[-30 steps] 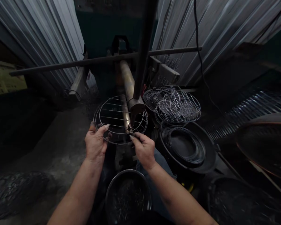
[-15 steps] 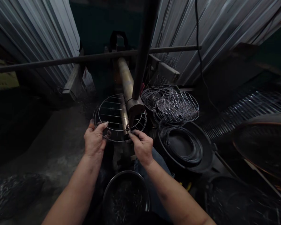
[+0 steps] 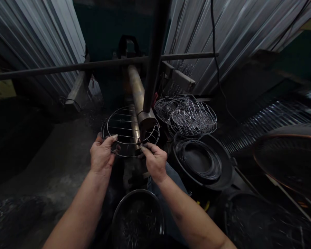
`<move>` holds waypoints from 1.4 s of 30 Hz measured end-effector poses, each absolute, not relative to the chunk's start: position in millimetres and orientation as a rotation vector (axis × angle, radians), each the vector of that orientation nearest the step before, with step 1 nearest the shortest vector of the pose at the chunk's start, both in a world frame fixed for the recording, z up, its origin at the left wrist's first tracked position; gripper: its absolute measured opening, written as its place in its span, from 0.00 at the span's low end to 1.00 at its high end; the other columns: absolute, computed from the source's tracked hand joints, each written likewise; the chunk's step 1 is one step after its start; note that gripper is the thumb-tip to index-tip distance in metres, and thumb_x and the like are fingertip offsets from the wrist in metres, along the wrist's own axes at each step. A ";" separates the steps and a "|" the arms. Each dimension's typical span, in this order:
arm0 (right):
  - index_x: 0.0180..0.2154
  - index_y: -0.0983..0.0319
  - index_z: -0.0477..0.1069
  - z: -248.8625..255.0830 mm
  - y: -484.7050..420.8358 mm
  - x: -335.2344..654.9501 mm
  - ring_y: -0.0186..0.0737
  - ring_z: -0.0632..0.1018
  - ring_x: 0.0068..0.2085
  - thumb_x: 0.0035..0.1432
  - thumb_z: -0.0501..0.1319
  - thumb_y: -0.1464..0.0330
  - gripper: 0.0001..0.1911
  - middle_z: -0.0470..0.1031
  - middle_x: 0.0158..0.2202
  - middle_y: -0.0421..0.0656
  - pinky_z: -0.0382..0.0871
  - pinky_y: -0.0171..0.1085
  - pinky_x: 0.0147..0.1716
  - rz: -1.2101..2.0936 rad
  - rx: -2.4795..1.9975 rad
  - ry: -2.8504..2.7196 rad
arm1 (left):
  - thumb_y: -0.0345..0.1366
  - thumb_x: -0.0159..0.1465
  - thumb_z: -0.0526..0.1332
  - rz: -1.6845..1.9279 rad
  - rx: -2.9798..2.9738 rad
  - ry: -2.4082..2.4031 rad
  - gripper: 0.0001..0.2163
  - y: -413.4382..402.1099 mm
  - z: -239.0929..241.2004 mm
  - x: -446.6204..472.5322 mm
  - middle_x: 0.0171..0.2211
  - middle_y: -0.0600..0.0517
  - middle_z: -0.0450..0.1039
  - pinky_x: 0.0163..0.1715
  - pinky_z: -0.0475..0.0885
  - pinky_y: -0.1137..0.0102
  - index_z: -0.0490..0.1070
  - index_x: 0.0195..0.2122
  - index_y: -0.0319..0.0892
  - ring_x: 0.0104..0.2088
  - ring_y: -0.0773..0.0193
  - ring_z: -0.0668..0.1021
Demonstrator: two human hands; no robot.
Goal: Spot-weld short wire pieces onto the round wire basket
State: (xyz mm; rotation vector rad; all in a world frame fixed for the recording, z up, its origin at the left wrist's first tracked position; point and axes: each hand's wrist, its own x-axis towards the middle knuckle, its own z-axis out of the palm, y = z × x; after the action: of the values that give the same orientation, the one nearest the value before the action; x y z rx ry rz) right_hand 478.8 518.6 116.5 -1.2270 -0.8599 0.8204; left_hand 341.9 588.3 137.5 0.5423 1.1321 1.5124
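Note:
My left hand (image 3: 102, 152) grips the left rim of a round wire rack (image 3: 120, 127), thumb on top and fingers beneath. The rack has two rings with straight cross wires and is held roughly level. My right hand (image 3: 156, 160) is closed in a pinch at the rack's near rim; whatever small piece it holds is hidden by the fingertips. Just above that spot, the pointed tip of a metal machine arm (image 3: 147, 121) comes down to the rack. A lower brass-coloured rod (image 3: 135, 129) runs beneath the rack, its end close to my right fingertips.
A metal bowl (image 3: 138, 221) with short wire bits stands below my hands. To the right are a heap of wire racks (image 3: 193, 116) and a black basin (image 3: 229, 173) holding wire rings (image 3: 217, 166). A long bar (image 3: 93, 65) crosses behind the machine.
The view has turned slightly, so the surroundings sit a little further left. Both hands keep their hold, and the rack stays at the machine tip.

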 end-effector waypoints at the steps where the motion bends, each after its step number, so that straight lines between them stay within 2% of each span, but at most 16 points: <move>1: 0.30 0.63 0.76 117.2 518.1 478.7 0.35 0.74 0.23 0.52 0.63 0.65 0.08 0.74 0.24 0.38 0.68 0.32 0.24 0.822 -1.225 -0.857 | 0.31 0.37 0.72 1.510 0.543 1.135 0.20 588.5 137.4 342.3 0.26 0.54 0.70 0.19 0.71 0.72 0.67 0.31 0.41 0.25 0.65 0.74; 9: 0.32 0.63 0.76 118.5 522.6 479.3 0.35 0.74 0.23 0.53 0.62 0.64 0.09 0.74 0.24 0.38 0.69 0.32 0.24 0.787 -1.306 -0.895 | 0.31 0.39 0.71 1.500 0.562 1.181 0.18 589.6 135.6 344.2 0.23 0.55 0.69 0.19 0.70 0.71 0.66 0.30 0.41 0.22 0.65 0.73; 11: 0.34 0.63 0.76 120.0 518.2 484.5 0.37 0.76 0.27 0.55 0.61 0.65 0.09 0.75 0.26 0.39 0.70 0.33 0.28 0.735 -1.342 -1.006 | 0.31 0.41 0.70 1.497 0.601 1.160 0.17 590.5 135.7 343.6 0.23 0.56 0.68 0.20 0.70 0.72 0.66 0.31 0.41 0.22 0.66 0.73; 14: 0.41 0.61 0.75 117.7 495.9 493.3 0.40 0.76 0.39 0.59 0.59 0.67 0.10 0.76 0.37 0.42 0.70 0.35 0.40 0.527 -1.384 -1.233 | 0.29 0.43 0.69 1.481 0.607 1.152 0.18 597.1 135.9 341.6 0.23 0.57 0.68 0.22 0.69 0.71 0.65 0.35 0.43 0.22 0.66 0.73; 16: 0.42 0.62 0.75 110.0 471.1 495.1 0.40 0.75 0.42 0.61 0.57 0.68 0.11 0.75 0.40 0.45 0.68 0.36 0.43 0.452 -1.442 -1.448 | 0.30 0.44 0.69 1.451 0.598 1.153 0.19 605.2 135.2 339.1 0.25 0.56 0.69 0.23 0.68 0.71 0.65 0.36 0.43 0.23 0.65 0.74; 20: 0.40 0.62 0.77 74.6 419.6 484.2 0.40 0.75 0.36 0.58 0.59 0.71 0.10 0.74 0.34 0.44 0.68 0.34 0.37 0.832 -1.589 -2.154 | 0.29 0.43 0.70 1.375 0.612 1.136 0.19 620.3 131.7 332.6 0.27 0.55 0.69 0.24 0.67 0.72 0.64 0.35 0.42 0.25 0.65 0.74; 23: 0.44 0.62 0.75 45.2 399.3 470.4 0.44 0.75 0.41 0.53 0.60 0.72 0.15 0.74 0.43 0.48 0.68 0.37 0.38 0.998 -1.717 -2.546 | 0.27 0.42 0.69 1.356 0.614 1.111 0.19 624.2 129.7 330.0 0.25 0.56 0.68 0.23 0.65 0.73 0.63 0.33 0.43 0.24 0.66 0.73; 25: 0.42 0.64 0.76 34.4 395.4 463.6 0.48 0.75 0.44 0.53 0.59 0.73 0.14 0.73 0.46 0.52 0.68 0.38 0.40 1.012 -1.771 -2.674 | 0.27 0.43 0.68 1.358 0.611 1.086 0.17 623.1 130.3 329.8 0.24 0.56 0.67 0.22 0.64 0.73 0.62 0.31 0.43 0.24 0.67 0.72; 28: 0.38 0.66 0.78 32.2 395.4 460.4 0.49 0.75 0.44 0.53 0.58 0.75 0.12 0.75 0.43 0.52 0.68 0.38 0.41 1.054 -1.772 -2.734 | 0.26 0.42 0.68 1.372 0.569 1.077 0.17 619.3 134.1 330.7 0.24 0.56 0.66 0.20 0.63 0.74 0.61 0.29 0.43 0.23 0.67 0.71; 34: 0.41 0.63 0.78 34.3 392.9 465.5 0.47 0.79 0.40 0.49 0.61 0.76 0.15 0.79 0.38 0.49 0.68 0.35 0.37 1.127 -1.798 -2.721 | 0.25 0.37 0.68 1.397 0.508 1.099 0.21 616.2 138.8 331.1 0.22 0.57 0.67 0.18 0.62 0.75 0.61 0.29 0.44 0.22 0.67 0.70; 38: 0.44 0.62 0.77 34.3 392.4 467.7 0.48 0.79 0.42 0.49 0.61 0.76 0.18 0.80 0.38 0.48 0.68 0.35 0.37 1.162 -1.855 -2.588 | 0.25 0.35 0.69 1.420 0.494 1.092 0.21 616.3 137.9 330.6 0.22 0.56 0.67 0.17 0.62 0.75 0.62 0.29 0.43 0.22 0.67 0.71; 42: 0.43 0.61 0.76 50.9 389.6 480.8 0.44 0.78 0.44 0.50 0.58 0.78 0.18 0.79 0.40 0.45 0.67 0.33 0.39 1.021 -1.719 -2.492 | 0.25 0.34 0.69 1.436 0.520 1.077 0.21 615.3 138.0 330.0 0.21 0.56 0.67 0.16 0.61 0.76 0.62 0.28 0.43 0.21 0.68 0.69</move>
State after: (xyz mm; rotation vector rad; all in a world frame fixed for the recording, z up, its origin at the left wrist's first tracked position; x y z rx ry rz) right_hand 480.8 389.6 50.9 -1.7185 -2.4922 1.0209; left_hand 330.0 615.3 138.0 0.5195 1.0770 1.4364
